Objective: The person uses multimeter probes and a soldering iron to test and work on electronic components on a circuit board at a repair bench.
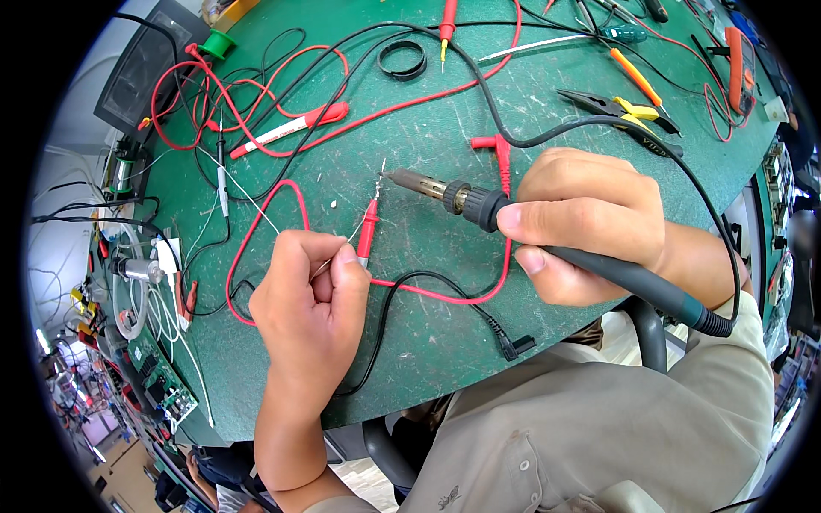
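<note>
My left hand (310, 316) pinches a thin silvery wire (356, 233) beside a red test probe (368, 227) lying on the green mat (436, 338). My right hand (581, 229) grips a dark soldering iron (469, 203), whose tip is at or very near the probe's upright metal end; whether they touch is unclear. Just beyond the iron, a red angled plug (500, 154) lies on a red lead. The lower part of the probe is partly hidden by my left thumb.
Pliers (599, 104), screwdrivers (620, 34), a red meter (741, 68), a red-white pen (282, 132), a black ring (402, 60) and tangled leads surround my hands. Solder spools (214, 44) and a circuit board (162, 385) sit leftward. Another person's arm (201, 479) shows at lower left.
</note>
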Demonstrator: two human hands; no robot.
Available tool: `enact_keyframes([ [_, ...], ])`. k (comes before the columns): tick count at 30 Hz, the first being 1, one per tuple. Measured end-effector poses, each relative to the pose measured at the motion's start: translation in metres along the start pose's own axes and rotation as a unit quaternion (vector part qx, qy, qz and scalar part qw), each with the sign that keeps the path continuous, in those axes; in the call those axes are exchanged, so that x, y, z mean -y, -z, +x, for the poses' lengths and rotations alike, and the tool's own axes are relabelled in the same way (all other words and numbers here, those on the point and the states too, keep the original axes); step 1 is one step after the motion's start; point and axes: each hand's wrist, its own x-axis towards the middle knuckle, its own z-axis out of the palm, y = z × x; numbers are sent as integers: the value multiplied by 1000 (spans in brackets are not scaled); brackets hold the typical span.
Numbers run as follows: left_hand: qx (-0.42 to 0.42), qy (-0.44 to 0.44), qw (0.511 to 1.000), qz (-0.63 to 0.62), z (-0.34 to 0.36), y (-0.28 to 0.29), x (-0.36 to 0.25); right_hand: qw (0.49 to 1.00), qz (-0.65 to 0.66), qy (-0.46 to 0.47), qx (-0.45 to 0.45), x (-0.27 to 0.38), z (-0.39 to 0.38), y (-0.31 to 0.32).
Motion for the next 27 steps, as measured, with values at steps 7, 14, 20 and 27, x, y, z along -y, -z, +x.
enact_keyframes([
  [7, -42, 23, 998, -47, 0, -11, -3, 1000, 12, -12, -10, 1, 0, -2],
  [14, -27, 4, 1000, -9, 2, -9, -1, 999, 21, -15, -19, -1, -1, -6],
  [20, -25, -17, 1000, 3, 5, -10, -2, 998, 25, -30, -43, -1, 1, -9],
  [27, -24, -27, 999, 10, 6, -10, -4, 996, 13, -58, -61, 1, 0, -10],
])
